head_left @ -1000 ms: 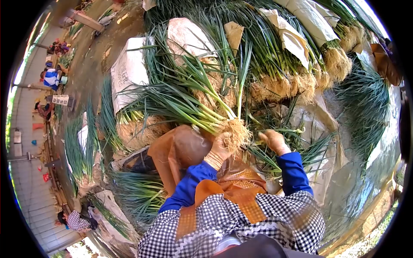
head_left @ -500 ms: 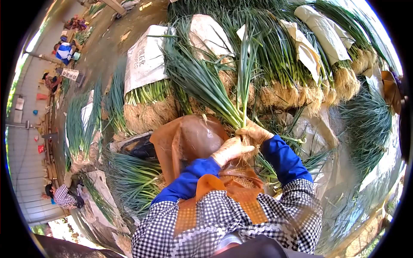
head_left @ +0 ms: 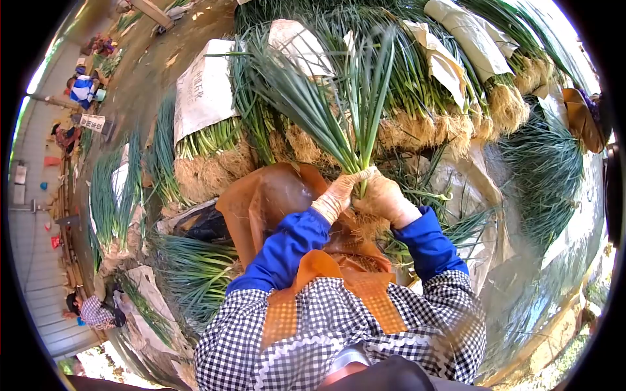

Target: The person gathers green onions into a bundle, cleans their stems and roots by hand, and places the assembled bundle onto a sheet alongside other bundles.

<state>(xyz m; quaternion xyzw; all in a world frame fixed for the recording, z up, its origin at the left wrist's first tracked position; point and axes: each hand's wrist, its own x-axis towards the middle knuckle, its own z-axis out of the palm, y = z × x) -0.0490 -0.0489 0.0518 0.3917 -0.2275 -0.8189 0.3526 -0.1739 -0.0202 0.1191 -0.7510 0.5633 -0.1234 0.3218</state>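
Observation:
A fanned bunch of scallions (head_left: 349, 130) stands upright in front of my chest, its leaves spreading up and to both sides. My left hand (head_left: 342, 193) wraps round the pale lower stems from the left, thumb across the front. Beside it, my right hand (head_left: 383, 195) closes on the stem bases from the right. Fibrous tan roots (head_left: 366, 227) hang below both hands, over the orange-brown apron (head_left: 277, 189). The fingers of each hand partly hide the stems.
Bundled scallions with thick roots, some wrapped in white sacking (head_left: 203, 91), line the far side. Loose scallions (head_left: 195, 267) lie at my left, with another heap (head_left: 548, 169) at right. Plastic sheeting (head_left: 482, 182) covers the ground. Co-workers (head_left: 91, 311) sit at far left.
My left hand has moved up to the stems, and the right hand has turned over the bases. The bunch has shifted slightly left and up, its leaves fanning differently.

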